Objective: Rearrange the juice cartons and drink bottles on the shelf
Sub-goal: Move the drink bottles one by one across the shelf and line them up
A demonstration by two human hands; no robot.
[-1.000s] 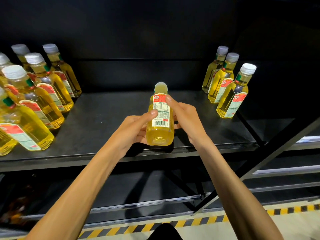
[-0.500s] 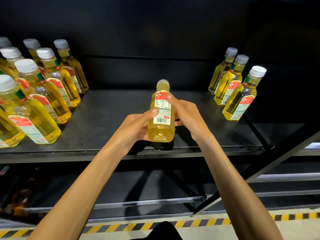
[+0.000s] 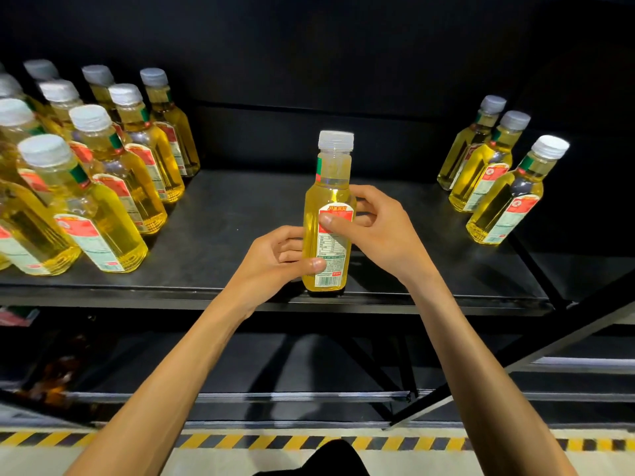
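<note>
A yellow drink bottle with a white cap and red-and-white label stands upright near the front edge of the black shelf. My left hand grips its lower body from the left, thumb across the label. My right hand holds its middle from the right, thumb on the red part of the label. Several matching bottles stand in rows at the shelf's left end. Three more bottles stand in a diagonal line at the right end.
A dark back wall closes the shelf behind. A slanted black frame bar runs below the right end. A lower shelf lies underneath, and yellow-black floor tape runs along the shelf's foot.
The bottle went from tilted with its base lifted toward me to upright on the shelf's front edge. My right thumb moved up onto the red label. The camera shifted, showing more left bottles.
</note>
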